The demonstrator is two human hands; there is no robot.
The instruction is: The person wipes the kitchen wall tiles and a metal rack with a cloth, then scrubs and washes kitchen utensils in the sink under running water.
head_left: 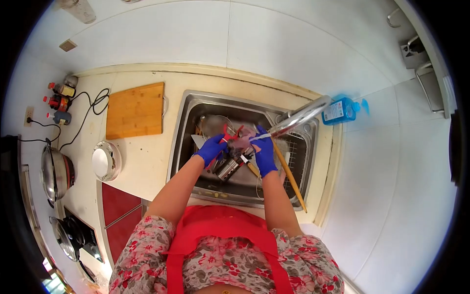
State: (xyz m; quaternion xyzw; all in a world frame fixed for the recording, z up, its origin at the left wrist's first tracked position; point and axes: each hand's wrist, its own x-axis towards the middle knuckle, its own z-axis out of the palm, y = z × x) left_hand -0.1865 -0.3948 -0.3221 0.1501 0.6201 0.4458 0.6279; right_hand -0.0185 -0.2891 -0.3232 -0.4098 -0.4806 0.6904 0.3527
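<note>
Both hands wear blue gloves over the metal sink [179,147]. My left hand [211,148] is closed on a red-handled tool [228,134]. My right hand [264,153] is closed on a pinkish cloth [242,142], under the stream from the silver faucet [301,116]. The cloth touches the red tool. Below the hands lies a dark and silver cylindrical object [228,169]. A long wooden stick [291,177] leans across the sink's right part, its lower end over the front rim. Other utensils in the sink are partly hidden by the hands.
A wooden cutting board [135,111] and a white bowl [105,160] are on the counter left of the sink. Bottles [58,103], a black cord [88,112] and pots [55,172] stand farther left. A blue soap bottle [339,111] is behind the faucet.
</note>
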